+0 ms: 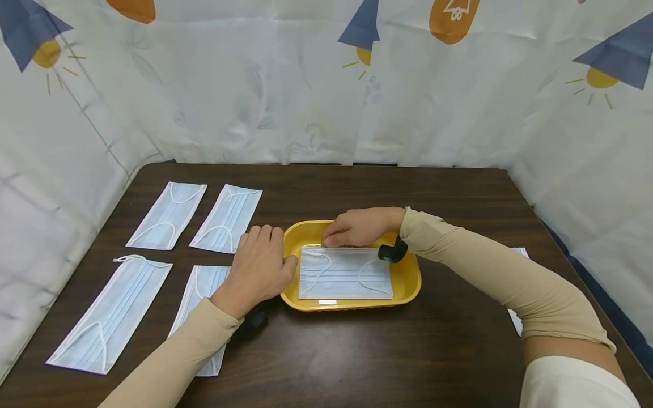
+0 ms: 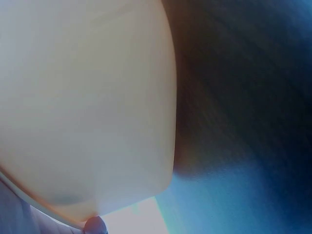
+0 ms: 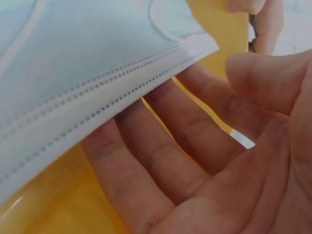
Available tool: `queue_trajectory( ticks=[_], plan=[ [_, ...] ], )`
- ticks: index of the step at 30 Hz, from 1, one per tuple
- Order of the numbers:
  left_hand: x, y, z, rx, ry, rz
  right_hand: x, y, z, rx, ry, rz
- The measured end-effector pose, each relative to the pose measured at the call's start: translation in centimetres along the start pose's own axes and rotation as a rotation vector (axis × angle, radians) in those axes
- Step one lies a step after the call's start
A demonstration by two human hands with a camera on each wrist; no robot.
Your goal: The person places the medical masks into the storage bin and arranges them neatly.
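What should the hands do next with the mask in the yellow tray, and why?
Probably let go: the right hand should slide its fingers out from under the mask and lift away. The mask already lies flat inside the yellow tray, and only its far edge rests on those fingers. The left hand steadies the tray's rim, and more masks wait on the table.

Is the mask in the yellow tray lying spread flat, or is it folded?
Spread flat: the mask lies open in the yellow tray, both ear loops showing on top. The right hand touches its far edge.
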State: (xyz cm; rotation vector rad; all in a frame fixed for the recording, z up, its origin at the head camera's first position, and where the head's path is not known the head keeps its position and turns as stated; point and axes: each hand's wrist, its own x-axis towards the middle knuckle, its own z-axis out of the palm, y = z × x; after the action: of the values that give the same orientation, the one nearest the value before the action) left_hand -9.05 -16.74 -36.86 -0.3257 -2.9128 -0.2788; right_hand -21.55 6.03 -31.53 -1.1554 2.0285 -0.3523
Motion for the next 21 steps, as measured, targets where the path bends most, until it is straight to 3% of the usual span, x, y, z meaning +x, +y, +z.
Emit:
queue_trajectory(
  ticks=[8,21],
  plan=[
    [0.0,0.0,-0.2,-0.003,-0.026,-0.016,-0.4,-0.4,-0.2,0.099,0.019,0.056],
    [-0.2,0.1,-0.3,-0.002,-0.014,-0.008,-1.3,-0.9,-0.4,0.106,0.049,0.056]
  ],
)
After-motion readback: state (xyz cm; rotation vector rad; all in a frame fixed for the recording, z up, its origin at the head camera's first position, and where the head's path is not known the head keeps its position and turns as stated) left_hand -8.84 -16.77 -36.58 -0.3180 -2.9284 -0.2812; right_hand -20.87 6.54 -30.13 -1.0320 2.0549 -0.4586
